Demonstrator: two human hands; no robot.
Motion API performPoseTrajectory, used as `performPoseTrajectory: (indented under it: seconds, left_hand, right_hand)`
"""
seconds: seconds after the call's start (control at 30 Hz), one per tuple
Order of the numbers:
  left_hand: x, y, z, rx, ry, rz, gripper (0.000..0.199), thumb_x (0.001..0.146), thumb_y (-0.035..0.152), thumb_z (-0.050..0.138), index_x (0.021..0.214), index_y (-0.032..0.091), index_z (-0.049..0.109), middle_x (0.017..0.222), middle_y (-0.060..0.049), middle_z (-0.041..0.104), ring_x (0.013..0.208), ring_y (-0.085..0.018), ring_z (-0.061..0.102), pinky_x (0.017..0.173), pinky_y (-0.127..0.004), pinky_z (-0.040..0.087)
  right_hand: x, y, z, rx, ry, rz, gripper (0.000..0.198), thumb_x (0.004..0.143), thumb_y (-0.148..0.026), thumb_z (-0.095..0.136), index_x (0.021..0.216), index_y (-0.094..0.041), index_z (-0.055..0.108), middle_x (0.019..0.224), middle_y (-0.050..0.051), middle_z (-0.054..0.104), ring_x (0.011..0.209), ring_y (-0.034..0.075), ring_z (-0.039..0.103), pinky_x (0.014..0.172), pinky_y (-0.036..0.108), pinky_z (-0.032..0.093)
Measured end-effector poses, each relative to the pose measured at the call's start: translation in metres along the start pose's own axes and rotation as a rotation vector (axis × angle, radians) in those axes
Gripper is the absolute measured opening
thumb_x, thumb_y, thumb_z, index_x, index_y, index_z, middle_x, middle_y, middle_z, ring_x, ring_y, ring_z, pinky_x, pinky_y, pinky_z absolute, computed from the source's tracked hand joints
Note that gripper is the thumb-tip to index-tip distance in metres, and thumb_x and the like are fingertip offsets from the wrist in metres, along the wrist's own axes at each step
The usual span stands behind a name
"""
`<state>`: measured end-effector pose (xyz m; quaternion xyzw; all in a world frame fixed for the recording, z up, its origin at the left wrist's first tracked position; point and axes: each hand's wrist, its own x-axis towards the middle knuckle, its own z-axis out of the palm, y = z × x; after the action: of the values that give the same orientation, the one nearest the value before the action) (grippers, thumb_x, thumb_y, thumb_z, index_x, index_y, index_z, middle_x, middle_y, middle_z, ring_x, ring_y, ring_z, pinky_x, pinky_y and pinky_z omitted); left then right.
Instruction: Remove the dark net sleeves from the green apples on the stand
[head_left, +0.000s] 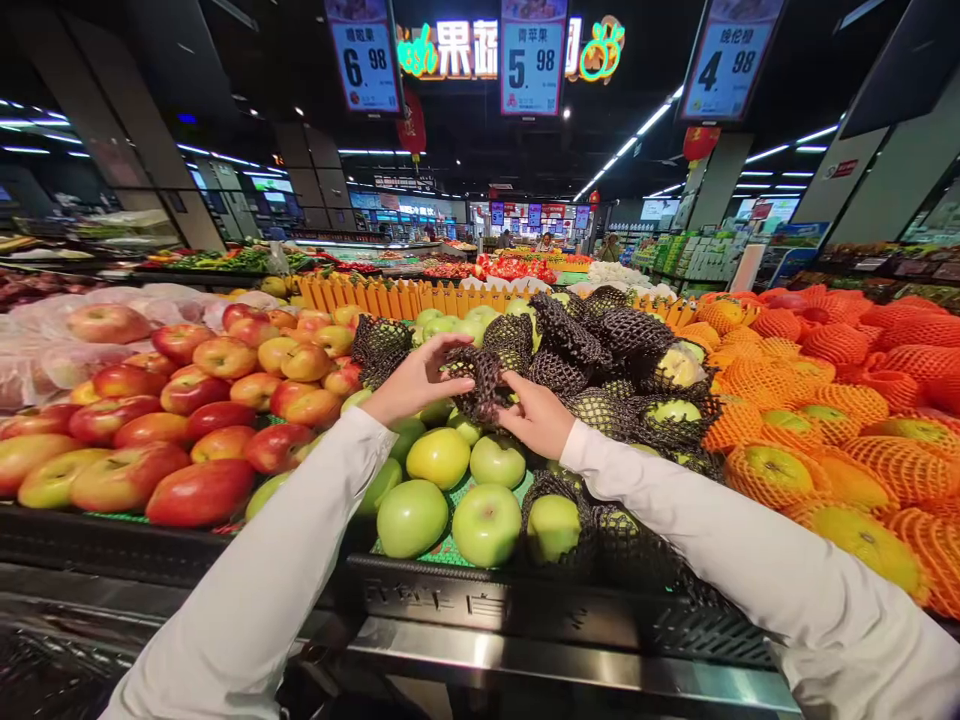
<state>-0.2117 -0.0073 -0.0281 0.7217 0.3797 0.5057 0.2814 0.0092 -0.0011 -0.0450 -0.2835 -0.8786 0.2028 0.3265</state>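
A black foam fruit net [480,375] is between my two hands, above the green apples. My left hand [420,382] has its thumb and fingers curved around the net's left side. On the right side, my right hand [538,415] pinches the net's lower edge between thumb and fingers. Whether an apple sits inside this net I cannot tell. Bare green apples [487,524] lie just below my hands on a green mat. More apples in black nets [553,527] are heaped to the right and behind.
Red-yellow apples [191,390] fill the left of the display. Oranges in orange foam nets [780,470] lie at right, with red-netted fruit [840,345] behind. A black crate rim [450,595] runs along the front. Price signs [532,60] hang overhead.
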Motion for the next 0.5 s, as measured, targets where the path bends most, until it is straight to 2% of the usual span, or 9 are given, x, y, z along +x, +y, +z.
performPoseTrajectory:
  seconds: [0.1,0.2,0.27,0.33,0.43,0.5]
  left_hand:
    - [0.003,-0.010,-0.001,0.091,0.097,-0.099,0.062,0.065,0.048,0.082,0.111,0.015,0.058,0.119,-0.011,0.061,0.104,-0.024,0.060,0.095,-0.042,0.049]
    - [0.005,-0.010,-0.002,0.154,0.016,-0.124,0.054,0.070,0.057,0.075,0.096,0.011,0.065,0.101,-0.010,0.068,0.092,-0.023,0.061,0.090,-0.041,0.049]
    - [0.005,-0.008,-0.001,0.139,-0.050,-0.106,0.052,0.072,0.058,0.072,0.092,0.010,0.068,0.095,-0.010,0.071,0.088,-0.023,0.062,0.087,-0.039,0.050]
    - [0.004,-0.008,-0.001,0.129,-0.087,-0.086,0.049,0.070,0.054,0.074,0.091,0.010,0.070,0.092,-0.008,0.072,0.085,-0.022,0.063,0.086,-0.037,0.050]
    - [0.004,-0.013,-0.001,0.192,-0.164,-0.091,0.041,0.067,0.044,0.075,0.091,0.011,0.072,0.086,-0.006,0.073,0.078,-0.021,0.062,0.082,-0.035,0.051]
    - [0.003,-0.018,-0.003,0.260,-0.173,-0.104,0.035,0.066,0.039,0.072,0.086,0.010,0.071,0.081,-0.005,0.072,0.073,-0.019,0.059,0.076,-0.034,0.051]
  right_hand:
    - [0.000,0.000,-0.003,0.041,0.039,-0.011,0.053,0.093,-0.026,0.046,0.144,-0.013,0.037,0.119,0.012,0.067,0.063,0.014,0.061,0.081,0.036,0.056]
    - [-0.001,0.000,-0.005,0.083,0.138,-0.111,0.053,0.094,-0.031,0.040,0.145,-0.017,0.040,0.127,0.010,0.064,0.085,0.019,0.067,0.094,0.040,0.053]
    - [-0.001,0.000,-0.005,0.126,0.203,-0.169,0.051,0.097,-0.043,0.035,0.139,-0.018,0.050,0.129,0.009,0.064,0.107,0.023,0.064,0.105,0.040,0.048]
    - [-0.002,0.000,-0.004,0.195,0.228,-0.171,0.060,0.098,-0.060,0.028,0.129,-0.019,0.060,0.125,0.009,0.066,0.121,0.024,0.059,0.111,0.041,0.043]
    - [-0.004,-0.004,-0.003,0.398,0.195,-0.104,0.084,0.091,-0.081,0.017,0.120,-0.019,0.066,0.123,0.010,0.068,0.123,0.025,0.059,0.116,0.043,0.037]
    - [-0.004,-0.007,-0.002,0.603,0.106,-0.019,0.097,0.082,-0.090,0.013,0.127,-0.019,0.062,0.115,0.010,0.071,0.119,0.024,0.062,0.115,0.045,0.038]
